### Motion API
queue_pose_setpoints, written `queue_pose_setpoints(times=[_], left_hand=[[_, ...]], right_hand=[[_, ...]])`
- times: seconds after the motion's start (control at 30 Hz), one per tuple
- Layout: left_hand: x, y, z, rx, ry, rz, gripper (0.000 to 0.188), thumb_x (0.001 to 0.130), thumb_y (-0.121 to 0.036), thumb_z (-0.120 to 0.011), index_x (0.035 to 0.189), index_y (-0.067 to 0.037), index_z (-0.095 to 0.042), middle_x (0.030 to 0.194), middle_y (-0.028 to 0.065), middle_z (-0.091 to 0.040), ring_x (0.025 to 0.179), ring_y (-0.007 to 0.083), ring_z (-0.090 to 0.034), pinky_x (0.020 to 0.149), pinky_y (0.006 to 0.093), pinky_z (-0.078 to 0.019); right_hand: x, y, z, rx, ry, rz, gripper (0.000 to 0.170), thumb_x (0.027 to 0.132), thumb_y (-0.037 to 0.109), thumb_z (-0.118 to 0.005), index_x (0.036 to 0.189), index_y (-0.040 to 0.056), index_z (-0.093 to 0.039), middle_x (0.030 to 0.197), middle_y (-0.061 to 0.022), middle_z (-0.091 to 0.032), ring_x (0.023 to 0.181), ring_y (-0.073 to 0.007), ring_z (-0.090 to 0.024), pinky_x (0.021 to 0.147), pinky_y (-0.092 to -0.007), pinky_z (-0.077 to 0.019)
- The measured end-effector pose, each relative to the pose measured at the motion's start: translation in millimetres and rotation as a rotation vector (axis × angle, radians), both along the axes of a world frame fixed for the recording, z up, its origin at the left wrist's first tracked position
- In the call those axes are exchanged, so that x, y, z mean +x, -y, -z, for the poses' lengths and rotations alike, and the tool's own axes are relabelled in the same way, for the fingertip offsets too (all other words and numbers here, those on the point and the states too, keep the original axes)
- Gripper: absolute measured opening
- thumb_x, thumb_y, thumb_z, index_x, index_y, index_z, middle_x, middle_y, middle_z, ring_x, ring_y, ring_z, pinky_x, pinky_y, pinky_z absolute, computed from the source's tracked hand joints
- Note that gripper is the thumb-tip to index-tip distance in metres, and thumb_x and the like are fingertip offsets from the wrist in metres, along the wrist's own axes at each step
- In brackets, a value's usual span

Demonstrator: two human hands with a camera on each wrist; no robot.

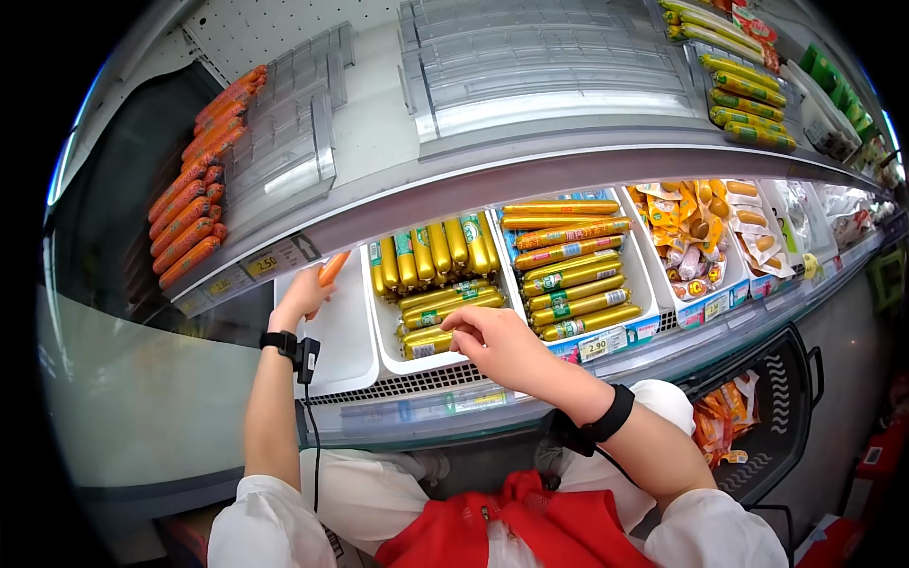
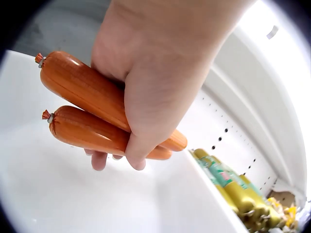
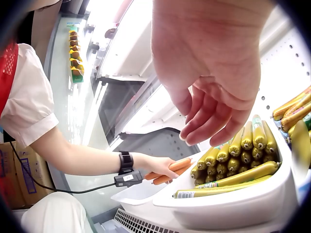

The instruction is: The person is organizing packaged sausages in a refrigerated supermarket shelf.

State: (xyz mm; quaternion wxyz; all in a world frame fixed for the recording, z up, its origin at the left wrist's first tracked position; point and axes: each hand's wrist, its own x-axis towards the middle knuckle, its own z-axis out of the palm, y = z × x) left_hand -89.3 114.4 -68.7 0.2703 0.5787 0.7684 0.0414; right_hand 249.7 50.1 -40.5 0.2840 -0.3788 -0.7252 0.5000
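My left hand (image 2: 158, 97) grips two orange sausages (image 2: 80, 85) side by side, thumb across them. Below them lies the bare inside of a white tray (image 1: 338, 327). Only a short orange end shows past that hand in the head view. My right hand (image 1: 497, 346) hangs above the front of the neighbouring tray of gold-wrapped sausages (image 1: 431, 256), its fingers loosely bent with nothing in them. In the right wrist view, several gold sausages stand in rows behind others lying across the front of their white tray (image 3: 228, 208).
Orange sausages (image 1: 194, 213) are stacked on the upper shelf at left, beside clear plastic racks (image 1: 549, 66). More trays to the right hold gold and orange sausages (image 1: 568, 284) and packaged snacks (image 1: 696, 222). A dark basket (image 1: 781, 417) with orange packets stands on the floor at right.
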Motion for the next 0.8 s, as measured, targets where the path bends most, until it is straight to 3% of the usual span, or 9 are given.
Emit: queue_pose_setpoints(times=[0.03,0.13,0.17,0.27,0.33,0.37,0.53,0.67,0.8], left_hand=[[12.4,14.4,-17.4,0.024,0.03,0.023,0.024,0.076,-0.011,-0.059,0.095,0.002,-0.053,0.071,0.0115,-0.06,0.057,0.0172,-0.057,0.056,0.0311,-0.045],[30.0,52.0,-34.9,0.229,0.034,0.272,0.022,0.073,-0.01,-0.065,0.089,0.002,-0.057,0.073,0.0106,-0.061,0.063,0.02,-0.056,0.062,0.0327,-0.0439],[44.0,63.6,-47.0,0.143,0.114,0.209,0.024,0.072,-0.012,-0.067,0.091,0.001,-0.057,0.075,0.0093,-0.062,0.067,0.0202,-0.057,0.066,0.0326,-0.0443],[86.2,90.4,-79.6,-0.087,0.409,0.193,0.024,0.077,-0.009,-0.062,0.097,0.002,-0.055,0.08,0.0106,-0.062,0.061,0.0133,-0.058,0.057,0.0253,-0.0473],[106.2,104.7,-70.1,0.024,0.809,0.172,0.032,0.081,-0.007,-0.056,0.11,0.003,-0.047,0.087,0.0125,-0.061,0.059,0.0133,-0.06,0.054,0.023,-0.0501],[121.4,108.1,-78.0,-0.049,0.96,0.169,0.045,0.082,-0.014,-0.056,0.119,0.003,-0.037,0.093,0.0149,-0.058,0.059,0.0179,-0.062,0.057,0.0262,-0.053],[162.8,110.9,-64.5,-0.087,1.233,0.177,0.044,0.088,-0.029,-0.05,0.118,-0.001,-0.035,0.091,0.0187,-0.059,0.057,0.0189,-0.062,0.052,0.0274,-0.0531],[170.7,105.3,-57.5,-0.065,1.404,0.067,0.039,0.088,-0.035,-0.048,0.106,-0.002,-0.039,0.085,0.0179,-0.059,0.049,0.0172,-0.059,0.043,0.0226,-0.0497],[161.4,108.7,-55.7,-0.053,1.472,0.104,0.038,0.088,-0.029,-0.05,0.111,-0.001,-0.039,0.083,0.0164,-0.059,0.043,0.0106,-0.052,0.034,0.0179,-0.0408]], right_hand=[[-0.4,-0.8,1.4,0.014,0.006,0.007,0.02,0.082,0.008,-0.05,0.097,-0.0022,-0.056,0.079,-0.0134,-0.063,0.072,-0.0189,-0.062,0.065,-0.0285,-0.0475],[-2.1,-2.2,6.8,0.032,0.044,0.001,0.027,0.082,0.014,-0.054,0.104,-0.0012,-0.052,0.087,-0.0132,-0.06,0.073,-0.0202,-0.059,0.067,-0.0314,-0.0465],[-3.5,-1.5,9.5,0.0,0.052,0.0,0.031,0.082,0.016,-0.054,0.107,-0.0014,-0.05,0.088,-0.0129,-0.06,0.073,-0.0207,-0.059,0.067,-0.0317,-0.0464],[-7.5,0.7,7.0,-0.173,0.05,-0.066,0.043,0.085,0.023,-0.053,0.117,-0.0022,-0.039,0.091,-0.0126,-0.059,0.072,-0.0183,-0.06,0.065,-0.0293,-0.047],[-11.6,5.5,-0.3,-0.229,-0.056,-0.04,0.048,0.083,0.027,-0.055,0.116,-0.0046,-0.04,0.084,-0.0139,-0.06,0.074,-0.0233,-0.06,0.067,-0.033,-0.0467],[-12.7,5.6,-3.5,-0.232,-0.118,-0.059,0.049,0.084,0.029,-0.055,0.117,-0.0044,-0.04,0.082,-0.0128,-0.059,0.072,-0.0203,-0.06,0.064,-0.0306,-0.047],[-0.4,-0.5,-24.3,-0.303,-0.365,0.062,0.026,0.084,0.026,-0.054,0.089,0.0017,-0.048,0.071,-0.0029,-0.053,0.064,-0.0085,-0.05,0.06,-0.0245,-0.0411],[12.0,-13.1,-26.7,-0.338,-0.606,0.147,0.023,0.085,0.021,-0.052,0.094,0.0007,-0.048,0.08,-0.0049,-0.051,0.071,-0.0102,-0.05,0.065,-0.0255,-0.0422],[32.2,-24.9,-42.5,-0.14,-0.555,0.23,0.026,0.082,0.017,-0.054,0.099,-0.0011,-0.046,0.086,-0.0083,-0.055,0.077,-0.0142,-0.057,0.069,-0.0286,-0.0473]])
